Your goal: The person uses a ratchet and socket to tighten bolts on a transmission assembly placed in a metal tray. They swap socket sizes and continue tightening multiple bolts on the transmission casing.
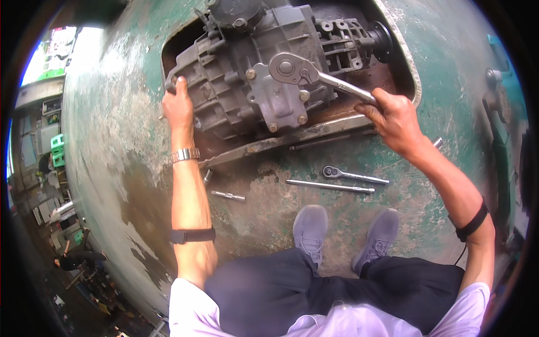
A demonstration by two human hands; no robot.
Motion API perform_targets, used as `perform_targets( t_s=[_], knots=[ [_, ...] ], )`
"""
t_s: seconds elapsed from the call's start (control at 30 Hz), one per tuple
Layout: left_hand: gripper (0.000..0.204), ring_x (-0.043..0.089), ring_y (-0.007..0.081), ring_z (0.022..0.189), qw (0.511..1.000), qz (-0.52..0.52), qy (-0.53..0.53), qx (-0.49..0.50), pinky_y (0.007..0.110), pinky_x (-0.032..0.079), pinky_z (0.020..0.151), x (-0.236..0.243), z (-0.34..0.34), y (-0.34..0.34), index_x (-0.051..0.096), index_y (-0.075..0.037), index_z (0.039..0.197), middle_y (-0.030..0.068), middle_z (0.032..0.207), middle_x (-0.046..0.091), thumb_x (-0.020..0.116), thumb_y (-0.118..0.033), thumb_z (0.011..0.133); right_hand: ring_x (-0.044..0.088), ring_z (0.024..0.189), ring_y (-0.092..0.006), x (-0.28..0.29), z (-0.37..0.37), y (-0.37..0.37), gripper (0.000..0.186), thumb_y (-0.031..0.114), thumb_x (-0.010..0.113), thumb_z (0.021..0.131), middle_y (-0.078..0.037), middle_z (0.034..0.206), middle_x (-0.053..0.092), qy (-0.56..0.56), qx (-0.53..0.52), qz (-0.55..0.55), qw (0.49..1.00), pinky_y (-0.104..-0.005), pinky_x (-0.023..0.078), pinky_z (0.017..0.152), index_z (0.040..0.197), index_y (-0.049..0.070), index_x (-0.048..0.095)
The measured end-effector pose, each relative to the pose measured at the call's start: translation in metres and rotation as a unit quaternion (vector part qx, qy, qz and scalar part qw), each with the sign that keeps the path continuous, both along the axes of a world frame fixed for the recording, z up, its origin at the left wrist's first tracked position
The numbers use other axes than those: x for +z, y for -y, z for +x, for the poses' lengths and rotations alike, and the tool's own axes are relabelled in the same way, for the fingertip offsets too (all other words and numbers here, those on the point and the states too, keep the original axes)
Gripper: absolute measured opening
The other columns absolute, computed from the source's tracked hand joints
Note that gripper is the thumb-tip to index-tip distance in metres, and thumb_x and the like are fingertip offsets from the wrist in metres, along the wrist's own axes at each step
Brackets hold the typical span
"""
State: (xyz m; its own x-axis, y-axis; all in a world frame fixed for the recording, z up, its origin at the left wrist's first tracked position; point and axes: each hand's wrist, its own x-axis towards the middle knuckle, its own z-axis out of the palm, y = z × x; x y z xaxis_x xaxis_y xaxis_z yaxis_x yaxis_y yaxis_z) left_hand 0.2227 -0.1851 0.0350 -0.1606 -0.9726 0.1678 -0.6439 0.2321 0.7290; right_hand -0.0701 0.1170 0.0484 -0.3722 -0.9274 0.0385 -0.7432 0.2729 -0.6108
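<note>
My right hand [390,121] is closed round the handle of a large ratchet wrench [343,85]. The round head of this wrench sits over a bolted grey cover plate [278,105] on a gearbox [216,70]. Bolt heads show at several corners of the plate; the ratchet's head hides what lies beneath it. At the gearbox's left end, my left hand [178,106] grips the edge of the housing with its thumb raised on top. The fingers of that hand are mostly hidden.
The gearbox rests in a metal tray [414,70] on a worn green floor. Between the tray and my shoes [310,230] lie a smaller ratchet [356,175], a long extension bar [331,186], a short extension [228,195] and a small socket [208,175]. Green equipment [502,135] stands right.
</note>
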Motion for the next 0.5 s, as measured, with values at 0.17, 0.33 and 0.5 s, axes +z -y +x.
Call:
perform_targets(
  t_s=[0.17,0.33,0.5],
  knots=[
    [0.04,0.053,0.0173,0.071,0.998,-0.055,0.002,-0.015,0.038,0.045,0.07,-0.003,0.0,0.0,0.064,0.006,0.094,0.0101,0.077,0.063,0.058,-0.034,0.095,0.061,0.073,-0.0399,-0.006,-0.04,0.025,0.014,0.01,0.065,0.079,-0.017,0.072,0.06,-0.13,0.035,0.007,0.991,-0.0486,0.046,0.062,0.082,0.005,0.052],
    [0.037,0.051,0.0159,0.073,1.0,-0.014,0.0,-0.006,0.036,0.045,0.07,0.001,0.0,-0.003,0.063,0.006,0.093,0.008,0.075,0.06,0.057,-0.031,0.095,0.062,0.076,-0.0377,0.007,-0.068,0.032,0.024,0.022,0.072,0.08,-0.013,0.075,0.062,-0.202,0.087,-0.045,0.974,-0.0473,0.047,0.066,0.085,0.006,0.054],
    [0.033,0.049,0.0135,0.07,1.0,-0.017,-0.019,-0.017,0.034,0.044,0.067,0.005,-0.002,-0.006,0.061,0.004,0.088,0.0046,0.073,0.058,0.057,-0.027,0.096,0.061,0.084,-0.0364,0.022,-0.088,0.053,0.017,0.018,0.069,0.081,-0.013,0.081,0.063,-0.257,0.109,-0.052,0.959,-0.0465,0.047,0.072,0.088,0.007,0.058]
  ],
)
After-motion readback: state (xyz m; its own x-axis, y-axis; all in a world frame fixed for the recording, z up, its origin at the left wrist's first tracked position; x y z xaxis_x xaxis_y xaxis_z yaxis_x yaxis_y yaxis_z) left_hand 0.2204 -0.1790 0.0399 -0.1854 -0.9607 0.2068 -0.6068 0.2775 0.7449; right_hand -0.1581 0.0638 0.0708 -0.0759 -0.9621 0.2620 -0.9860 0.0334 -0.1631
